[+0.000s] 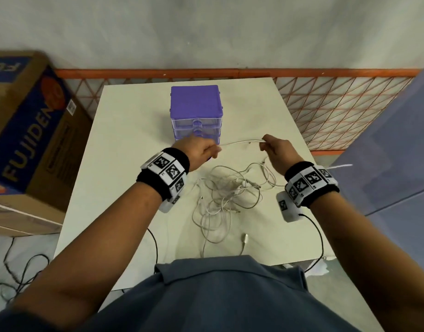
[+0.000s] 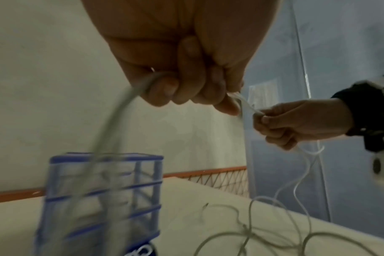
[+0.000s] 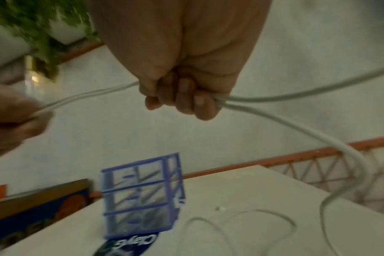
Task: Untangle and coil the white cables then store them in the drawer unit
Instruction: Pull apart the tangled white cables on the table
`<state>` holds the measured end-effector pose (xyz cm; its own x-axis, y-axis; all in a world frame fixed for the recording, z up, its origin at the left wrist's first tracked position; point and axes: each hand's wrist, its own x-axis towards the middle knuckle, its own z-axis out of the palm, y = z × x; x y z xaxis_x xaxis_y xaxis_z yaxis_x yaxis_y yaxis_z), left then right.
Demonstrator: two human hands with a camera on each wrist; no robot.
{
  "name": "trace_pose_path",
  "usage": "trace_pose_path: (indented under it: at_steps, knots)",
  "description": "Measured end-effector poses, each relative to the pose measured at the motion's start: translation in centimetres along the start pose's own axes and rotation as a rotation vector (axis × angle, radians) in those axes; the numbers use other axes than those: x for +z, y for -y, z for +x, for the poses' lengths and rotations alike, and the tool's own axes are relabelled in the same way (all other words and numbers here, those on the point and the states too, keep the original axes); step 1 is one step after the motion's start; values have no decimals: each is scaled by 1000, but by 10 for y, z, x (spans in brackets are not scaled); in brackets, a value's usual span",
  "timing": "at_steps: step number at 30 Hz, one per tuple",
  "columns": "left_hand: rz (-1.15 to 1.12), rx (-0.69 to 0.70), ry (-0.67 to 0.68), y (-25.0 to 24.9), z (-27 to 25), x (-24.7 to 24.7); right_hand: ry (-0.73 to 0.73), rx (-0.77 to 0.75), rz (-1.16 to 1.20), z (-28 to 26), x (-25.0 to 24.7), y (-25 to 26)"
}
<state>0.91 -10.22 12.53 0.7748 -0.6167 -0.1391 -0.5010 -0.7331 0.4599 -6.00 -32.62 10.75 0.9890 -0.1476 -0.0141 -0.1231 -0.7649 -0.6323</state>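
A purple drawer unit (image 1: 196, 111) with clear drawers stands at the back of the white table (image 1: 124, 130); its drawers look closed. A tangle of white cables (image 1: 227, 195) lies in the table's middle. My left hand (image 1: 201, 152) and right hand (image 1: 274, 148) are raised above the table in front of the unit, each gripping a doubled white cable (image 1: 239, 143) stretched between them. In the left wrist view my left hand (image 2: 186, 86) is curled round the cable (image 2: 121, 110). In the right wrist view my right hand (image 3: 184, 97) grips the cable (image 3: 296, 97), which trails down to the table.
A large cardboard box (image 1: 31, 130) stands left of the table. An orange wire fence (image 1: 337, 104) runs behind it. A blue panel (image 1: 397, 144) is to the right. Black wires (image 1: 153, 243) hang off the table's near edge. A loose connector (image 1: 245, 238) lies near the front.
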Motion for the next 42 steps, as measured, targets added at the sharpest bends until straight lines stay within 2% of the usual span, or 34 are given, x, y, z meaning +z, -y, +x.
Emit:
trace_pose_path:
  at_steps: [5, 7, 9, 10, 11, 13, 15, 17, 19, 22, 25, 27, 29, 32, 34, 37, 42]
  knots:
    - [-103, -168, 4, 37, -13, 18, -100, 169, -79, 2, -19, -56]
    - [-192, -198, -18, 42, -18, 25, -56, 224, -125, 3, -18, -65]
    - [-241, -231, -52, 39, -21, 30, 59, 271, -229, 2, -10, -60]
    - [-217, -245, -67, 35, -20, 32, 90, 253, -293, 0, -5, -49]
    - [-169, -254, -69, 30, -19, 34, 100, 169, -339, -2, 0, -36]
    - [-52, -229, -54, 13, -15, 36, 135, -87, -368, -6, 13, -2]
    - [-44, -160, -56, -7, -8, 38, 257, -248, -418, -11, 33, 28]
    - [-133, -124, -75, -25, -1, 38, 313, -204, -292, -9, 48, 42]
    - [-180, -143, -93, -30, 0, 35, 270, -117, -138, -4, 49, 38]
    - [-89, -182, -8, -18, -6, 31, 213, -90, -170, -1, 36, 15]
    - [-333, -200, 96, -6, -10, 35, 247, -52, -174, -5, 29, -1]
    - [-409, -198, 64, -9, -9, 41, 235, -29, -190, -7, 30, -5]
    - [-345, -181, 43, -16, -4, 46, 202, -52, -202, -9, 30, -1]
    - [-212, -154, 75, -31, 3, 54, 292, -139, -313, -12, 35, 17]
    - [-202, -128, 43, -38, 6, 57, 334, -132, -311, -15, 40, 24]
    - [-333, -114, -69, -41, 9, 60, 325, -90, -189, -19, 41, 20]
    - [-525, -102, -104, -39, 4, 73, 319, -79, -172, -23, 44, 4]
